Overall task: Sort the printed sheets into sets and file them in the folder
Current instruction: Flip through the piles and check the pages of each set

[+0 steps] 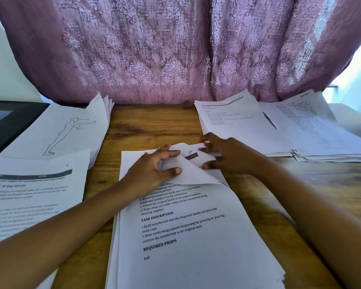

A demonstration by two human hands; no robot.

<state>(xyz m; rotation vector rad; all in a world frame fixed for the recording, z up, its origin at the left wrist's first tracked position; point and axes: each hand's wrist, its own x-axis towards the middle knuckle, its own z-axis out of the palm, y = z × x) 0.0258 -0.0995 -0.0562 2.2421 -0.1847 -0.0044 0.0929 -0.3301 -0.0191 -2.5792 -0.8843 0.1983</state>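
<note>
- Stack (116, 263) of printed sheets was found nearest, at the middle of the table (150, 122), print facing the person.
- Top sheet (186, 236) was folded back at its far end, so that its blank underside was shown. A page number "59" and a dark header bar were exposed on the sheet beneath.
- Left hand (154, 170) was seen with thumb and fingers curled round the folded flap, gripping it.
- Right hand (225, 157) was seen with fingertips pinching paper at the stack's far edge. Which sheet was pinched could not be told.
- The step was judged to be a page-number check before the sheet was assigned to a set. Only one sheet should be peeled, and the flap should be bent softly, not creased. The rest should be pinned flat so the stack is not skewed.
- Other piles were laid out beyond: a text pile (29, 195) at near left, a drawing pile (61, 132) behind it, and two right piles (238, 126) across the table.
- A dark flat item (8, 122) was partly covered by the drawing pile. Whether it was the folder could not be told.
- A curtain (175, 49) was hung behind.
</note>
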